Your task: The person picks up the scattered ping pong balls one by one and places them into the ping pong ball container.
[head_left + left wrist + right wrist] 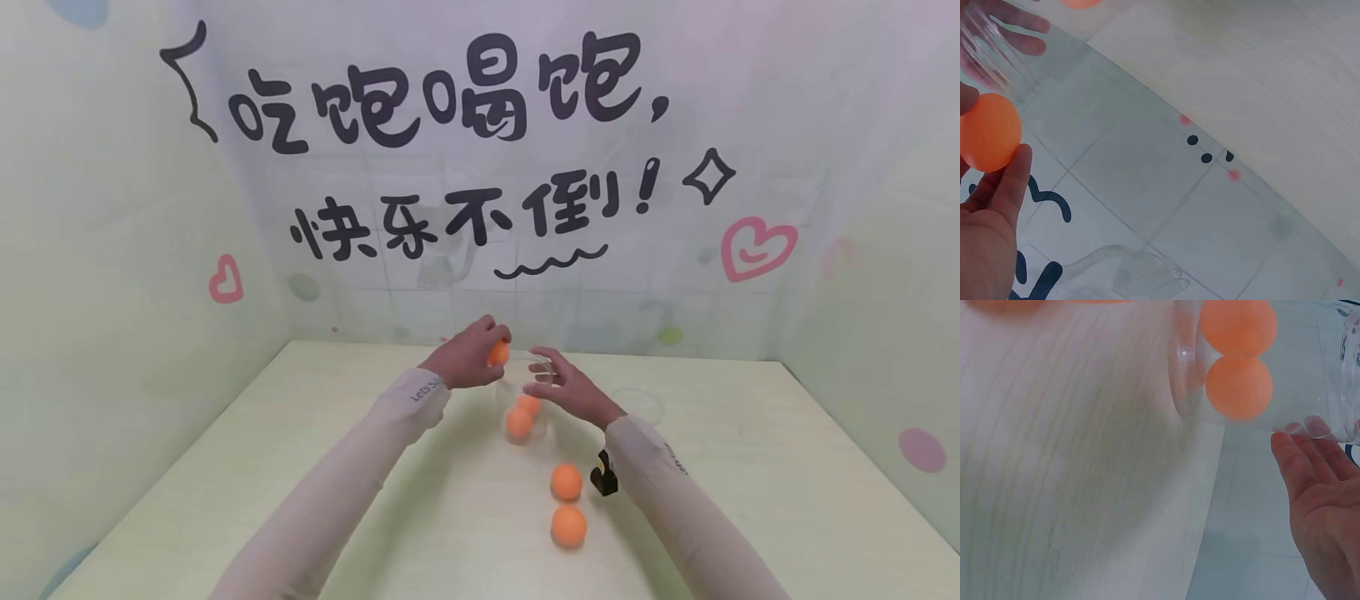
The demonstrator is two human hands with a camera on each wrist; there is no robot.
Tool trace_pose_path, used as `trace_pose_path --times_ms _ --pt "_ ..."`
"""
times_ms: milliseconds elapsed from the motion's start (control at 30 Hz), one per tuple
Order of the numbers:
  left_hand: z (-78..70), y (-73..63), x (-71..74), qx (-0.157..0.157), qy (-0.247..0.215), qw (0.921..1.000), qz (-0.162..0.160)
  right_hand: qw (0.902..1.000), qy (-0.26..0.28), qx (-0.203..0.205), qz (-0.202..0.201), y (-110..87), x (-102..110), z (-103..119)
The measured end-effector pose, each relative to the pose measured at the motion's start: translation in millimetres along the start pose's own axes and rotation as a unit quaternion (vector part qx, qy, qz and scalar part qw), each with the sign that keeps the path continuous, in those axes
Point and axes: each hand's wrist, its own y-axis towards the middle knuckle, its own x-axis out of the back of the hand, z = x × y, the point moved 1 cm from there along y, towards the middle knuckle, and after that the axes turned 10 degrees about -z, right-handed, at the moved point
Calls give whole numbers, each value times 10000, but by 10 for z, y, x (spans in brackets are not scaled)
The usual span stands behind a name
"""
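Observation:
In the head view, my left hand (471, 354) pinches an orange ball (498, 354), like a ping-pong ball, beside the mouth of a clear jar (504, 398). The left wrist view shows this ball (990, 132) between thumb and fingertips. My right hand (579, 393) holds the upright jar near its rim, thumb on the near side and fingers around the far side. Two orange balls are inside: one ball (519, 422) low, another ball (528, 404) behind it. In the right wrist view, fingers (1294, 462) lie against the jar wall (1304, 369).
Two more orange balls, a farther ball (566, 482) and a nearer ball (568, 526), lie on the pale table (465, 533) in front of the jar. A faint clear round item (660, 408) lies behind the right wrist. Printed cloth walls (420, 308) enclose the table.

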Motion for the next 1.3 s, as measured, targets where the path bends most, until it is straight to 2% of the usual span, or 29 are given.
trace_pose_path --times_ms 200,367,467,700,833,1300 --pt "-89 82 -112 -188 -136 9997 31 9999 56 118 -9 3 9 -25" --pt "-162 113 -134 -296 -262 9991 131 9998 70 189 40 11 0 -28" --pt "-190 124 -139 -281 -312 9989 228 9997 101 205 75 19 -3 -31" --pt "-216 140 -153 19 -213 9985 507 9997 95 215 102 -28 14 42" --pt "-210 117 -161 -20 -193 9984 528 9996 -27 269 20 -8 -1 -20" --pt "-254 54 -97 -101 -258 9984 497 9993 51 382 37 -33 -15 -20"
